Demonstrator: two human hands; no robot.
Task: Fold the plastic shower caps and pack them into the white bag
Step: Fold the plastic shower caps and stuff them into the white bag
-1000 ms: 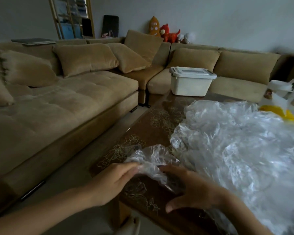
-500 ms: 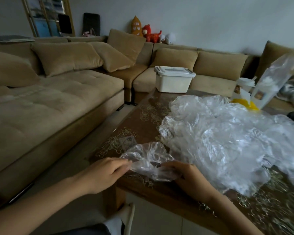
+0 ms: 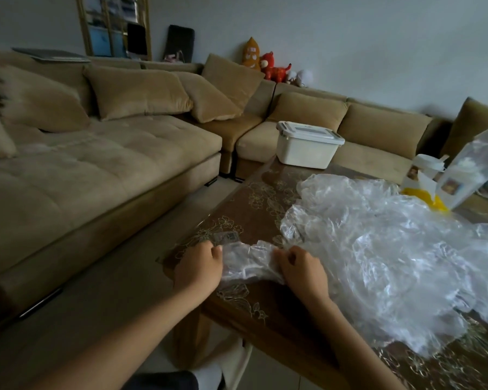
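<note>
1. Both hands are drawing the shower cap (image 3: 248,263) out flatter than half a second ago, when it was sitting as a puffed bundle; now it is stretching as a crumpled band between them, by the near corner of the table (image 3: 251,201).
2. Slipping is the likeliest trouble: the film is thin and slick, so a pinch that is loosening could let one end spring back and undo the fold.
3. Dragging is another risk, since the cap's right end is lying against the pile (image 3: 392,263) of loose caps, and a pull could be taking a neighbour along.
4. Sliding off is possible too, because the cap is sitting close to the table's edge.
5. Knuckles up, the left hand (image 3: 199,270) is curling its fingers over the cap's left end and gripping it.
6. Likewise the right hand (image 3: 300,273) is pinching the right end with bent fingers, both forearms reaching in from below.
7. Far off at the table's right side, the white bag (image 3: 462,175) is standing upright, well apart from both hands.
</note>
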